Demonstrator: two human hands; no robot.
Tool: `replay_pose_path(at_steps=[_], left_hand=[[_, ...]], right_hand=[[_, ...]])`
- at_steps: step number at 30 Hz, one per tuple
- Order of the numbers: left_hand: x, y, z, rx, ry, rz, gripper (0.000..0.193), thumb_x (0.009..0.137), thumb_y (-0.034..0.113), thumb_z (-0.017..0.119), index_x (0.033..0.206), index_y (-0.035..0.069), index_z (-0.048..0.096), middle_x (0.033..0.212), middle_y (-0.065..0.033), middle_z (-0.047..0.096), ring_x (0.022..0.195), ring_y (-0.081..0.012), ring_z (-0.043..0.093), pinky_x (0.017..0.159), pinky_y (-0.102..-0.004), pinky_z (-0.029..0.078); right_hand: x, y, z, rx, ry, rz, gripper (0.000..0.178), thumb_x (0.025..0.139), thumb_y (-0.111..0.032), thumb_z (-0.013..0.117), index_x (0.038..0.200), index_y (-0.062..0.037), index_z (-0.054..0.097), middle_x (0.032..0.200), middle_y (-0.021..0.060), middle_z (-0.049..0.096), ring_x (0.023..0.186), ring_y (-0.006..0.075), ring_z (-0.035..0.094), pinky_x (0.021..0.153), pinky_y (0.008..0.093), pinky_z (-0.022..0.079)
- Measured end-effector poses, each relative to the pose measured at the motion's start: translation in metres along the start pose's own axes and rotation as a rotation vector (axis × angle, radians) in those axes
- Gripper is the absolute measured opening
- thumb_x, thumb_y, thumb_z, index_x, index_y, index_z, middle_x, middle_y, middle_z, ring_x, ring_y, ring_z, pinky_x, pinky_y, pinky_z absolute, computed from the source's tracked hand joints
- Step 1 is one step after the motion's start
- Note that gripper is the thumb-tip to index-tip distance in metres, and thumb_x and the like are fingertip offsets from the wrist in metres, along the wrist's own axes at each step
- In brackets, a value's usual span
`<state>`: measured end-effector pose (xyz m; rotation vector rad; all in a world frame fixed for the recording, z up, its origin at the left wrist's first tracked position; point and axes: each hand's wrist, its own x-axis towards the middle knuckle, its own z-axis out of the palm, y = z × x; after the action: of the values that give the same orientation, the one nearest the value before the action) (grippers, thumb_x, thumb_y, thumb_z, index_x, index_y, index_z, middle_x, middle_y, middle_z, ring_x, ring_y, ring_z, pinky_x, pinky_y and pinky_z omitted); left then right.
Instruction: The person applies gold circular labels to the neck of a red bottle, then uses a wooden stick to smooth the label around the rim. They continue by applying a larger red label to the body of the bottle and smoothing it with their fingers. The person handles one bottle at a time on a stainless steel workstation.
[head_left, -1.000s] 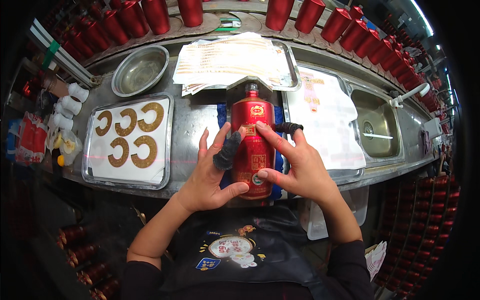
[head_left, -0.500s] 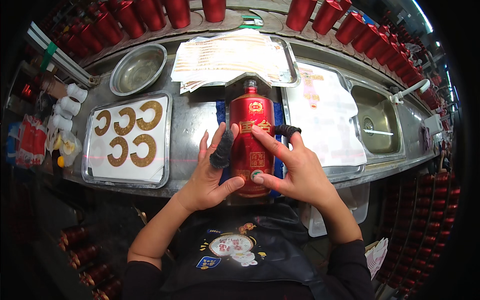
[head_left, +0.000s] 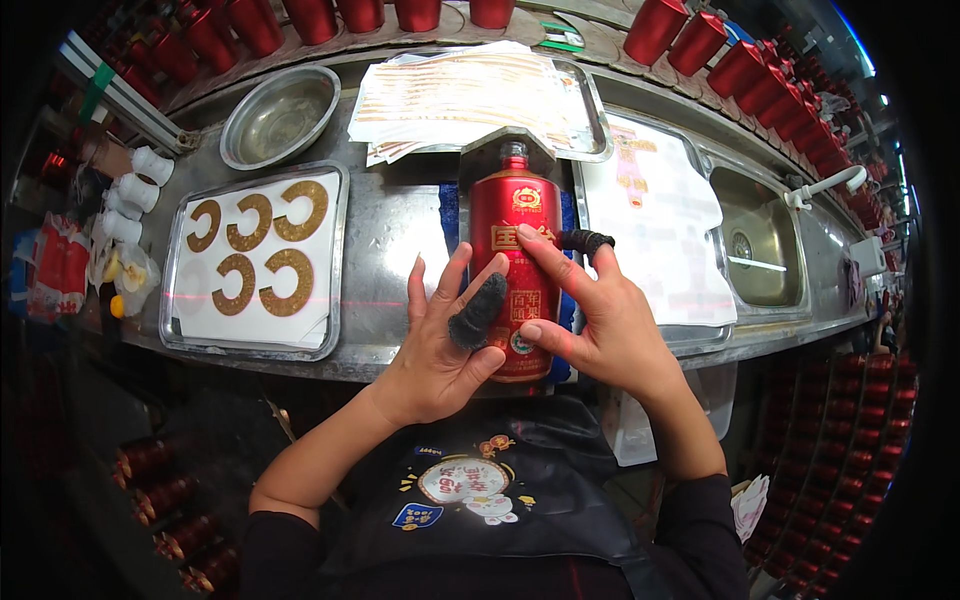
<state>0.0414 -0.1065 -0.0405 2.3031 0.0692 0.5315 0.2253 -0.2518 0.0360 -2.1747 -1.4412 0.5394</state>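
Note:
A red bottle (head_left: 490, 205) with gold print lies face up, its neck pointing away from me, in a cradle with blue cloth (head_left: 449, 225) at its side. My left hand (head_left: 430, 350) is open along the bottle's left side; a dark fuzzy wrap (head_left: 478, 318) covers part of one finger, and the fingertips reach over the lower front. My right hand (head_left: 615, 325) spreads from the right, index fingertip on the large gold print and thumb lower down near a small round mark. A black wrap (head_left: 585, 241) is round one of its fingers. Neither hand grips the bottle.
At left, a tray (head_left: 168, 320) holds several gold C-shaped pieces on white paper, below a metal bowl (head_left: 275, 118). Beyond the bottle are stacked printed strips (head_left: 455, 95). To the right lie white sheets (head_left: 665, 270), then a sink (head_left: 765, 275) with a faucet (head_left: 830, 182). Red bottles (head_left: 695, 42) line the back.
My left fingers have come further over the bottle's lower front. My right hand keeps nearly the same touch on the bottle. The whole view has shifted slightly.

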Motion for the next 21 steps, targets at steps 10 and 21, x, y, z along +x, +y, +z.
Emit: replay_pose_path(at_steps=[10, 21], left_hand=[[0.002, -0.002, -0.004, 0.012, -0.005, -0.023, 0.068, 0.102, 0.044, 0.049, 0.159, 0.014, 0.029, 0.166, -0.0114, 0.029, 0.157, -0.0358, 0.007, 0.116, -0.0667, -0.007], [0.018, 0.005, -0.007, 0.13, 0.013, -0.033, 0.07, 0.1, 0.043, 0.053, 0.159, 0.011, 0.029, 0.163, -0.0133, 0.033, 0.157, -0.036, 0.009, 0.116, -0.0678, -0.006]], right_hand=[[0.004, 0.002, 0.001, -0.041, -0.009, -0.011, 0.083, 0.079, -0.045, 0.079, 0.154, -0.0301, 0.046, 0.093, 0.0183, 0.063, 0.08, 0.034, 0.051, 0.075, 0.0422, 0.049], [0.01, -0.003, -0.011, -0.067, 0.024, 0.004, 0.078, 0.083, -0.052, 0.075, 0.153, -0.0419, 0.042, 0.091, 0.021, 0.05, 0.073, 0.0382, 0.062, 0.07, 0.0428, 0.053]])
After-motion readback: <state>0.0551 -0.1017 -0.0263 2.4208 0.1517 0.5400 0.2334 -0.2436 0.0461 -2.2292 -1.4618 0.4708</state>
